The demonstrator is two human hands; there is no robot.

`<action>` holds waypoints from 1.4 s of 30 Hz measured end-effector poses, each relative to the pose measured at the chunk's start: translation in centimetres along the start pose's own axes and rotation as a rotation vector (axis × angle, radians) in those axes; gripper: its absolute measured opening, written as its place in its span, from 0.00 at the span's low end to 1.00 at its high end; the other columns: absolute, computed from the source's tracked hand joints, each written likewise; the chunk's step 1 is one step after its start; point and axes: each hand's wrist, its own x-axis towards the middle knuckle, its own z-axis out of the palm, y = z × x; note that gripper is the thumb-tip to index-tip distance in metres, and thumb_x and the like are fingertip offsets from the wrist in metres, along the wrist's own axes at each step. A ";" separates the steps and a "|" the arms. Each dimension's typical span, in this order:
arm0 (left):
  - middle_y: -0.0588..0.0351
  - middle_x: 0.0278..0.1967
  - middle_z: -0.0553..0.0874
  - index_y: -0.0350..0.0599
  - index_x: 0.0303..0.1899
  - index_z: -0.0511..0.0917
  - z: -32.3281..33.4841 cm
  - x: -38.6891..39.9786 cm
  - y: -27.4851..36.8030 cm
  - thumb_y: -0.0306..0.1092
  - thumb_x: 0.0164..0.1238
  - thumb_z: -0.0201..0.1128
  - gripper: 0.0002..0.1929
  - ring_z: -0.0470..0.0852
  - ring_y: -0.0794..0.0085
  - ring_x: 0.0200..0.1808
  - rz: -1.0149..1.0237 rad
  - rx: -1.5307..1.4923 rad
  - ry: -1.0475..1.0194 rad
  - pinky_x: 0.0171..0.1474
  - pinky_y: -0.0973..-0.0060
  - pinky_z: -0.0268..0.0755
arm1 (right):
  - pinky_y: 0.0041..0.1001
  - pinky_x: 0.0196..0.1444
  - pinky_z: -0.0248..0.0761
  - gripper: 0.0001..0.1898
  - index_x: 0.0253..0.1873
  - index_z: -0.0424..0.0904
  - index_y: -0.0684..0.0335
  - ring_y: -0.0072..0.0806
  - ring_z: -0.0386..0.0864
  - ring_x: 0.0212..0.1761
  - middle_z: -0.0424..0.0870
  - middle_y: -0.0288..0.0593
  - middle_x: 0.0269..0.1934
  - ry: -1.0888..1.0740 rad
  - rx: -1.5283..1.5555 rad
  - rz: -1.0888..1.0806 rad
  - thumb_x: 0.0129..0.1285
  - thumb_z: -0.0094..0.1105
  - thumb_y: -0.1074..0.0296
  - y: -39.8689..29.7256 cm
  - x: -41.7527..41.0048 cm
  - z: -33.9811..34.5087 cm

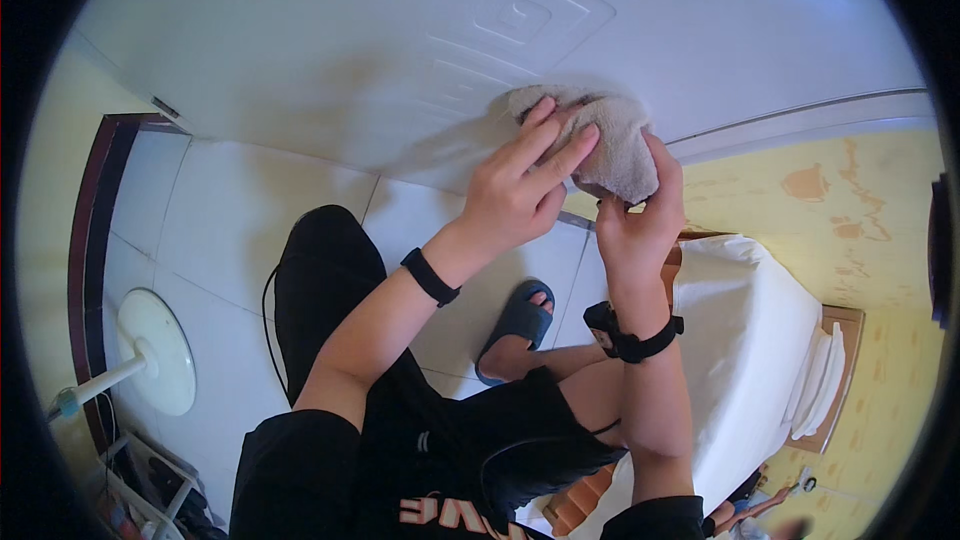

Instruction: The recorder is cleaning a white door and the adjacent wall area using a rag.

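Note:
A grey-beige towelling cloth point(615, 139) is bunched against a white door-like panel point(337, 52) with embossed square spirals. My left hand point(517, 184) lays its fingers over the cloth's left side and grips its folds. On the right, my right hand point(641, 221) holds the lower edge between thumb and fingers. Something dark shows beneath the cloth's lower edge, too hidden to identify. Each wrist wears a black band, and the right one carries a small device point(604, 326).
Below me are white floor tiles point(225, 210) and my slippered foot point(525, 315). A white-sheeted bed point(739, 330) stands right, with another person's arm point(765, 502) beyond it. Left are a round pedestal base point(161, 367), a dark door frame point(94, 240) and a white rack point(142, 491).

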 end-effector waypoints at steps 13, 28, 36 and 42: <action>0.41 0.60 0.84 0.48 0.63 0.85 -2.8 0.3 -2.3 0.14 0.53 0.60 0.32 0.81 0.41 0.66 -0.016 0.092 0.168 0.57 0.60 0.83 | 0.38 0.39 0.81 0.36 0.63 0.79 0.52 0.47 0.85 0.40 0.80 0.48 0.47 -0.067 0.009 -0.024 0.46 0.64 0.87 -2.5 0.8 3.6; 0.40 0.63 0.83 0.36 0.65 0.80 -8.0 0.0 -6.3 0.11 0.62 0.53 0.29 0.78 0.46 0.70 -0.089 0.285 0.296 0.72 0.58 0.69 | 0.39 0.31 0.82 0.32 0.66 0.76 0.43 0.45 0.86 0.34 0.80 0.46 0.45 -0.172 0.070 -0.133 0.56 0.65 0.77 -6.2 1.8 9.8; 0.41 0.64 0.81 0.33 0.69 0.75 -5.1 -0.8 -5.8 0.15 0.66 0.54 0.27 0.77 0.48 0.69 -0.193 0.291 0.431 0.72 0.58 0.68 | 0.40 0.33 0.84 0.30 0.71 0.71 0.43 0.48 0.88 0.36 0.79 0.50 0.48 -0.296 0.134 -0.127 0.63 0.62 0.69 -5.7 2.1 8.5; 0.40 0.65 0.79 0.34 0.70 0.73 -1.9 -1.1 -4.3 0.20 0.68 0.53 0.28 0.78 0.49 0.65 -0.282 0.165 0.507 0.71 0.56 0.68 | 0.43 0.39 0.85 0.33 0.74 0.68 0.43 0.52 0.88 0.40 0.78 0.53 0.50 -0.404 0.090 -0.022 0.63 0.64 0.66 -5.1 1.4 6.3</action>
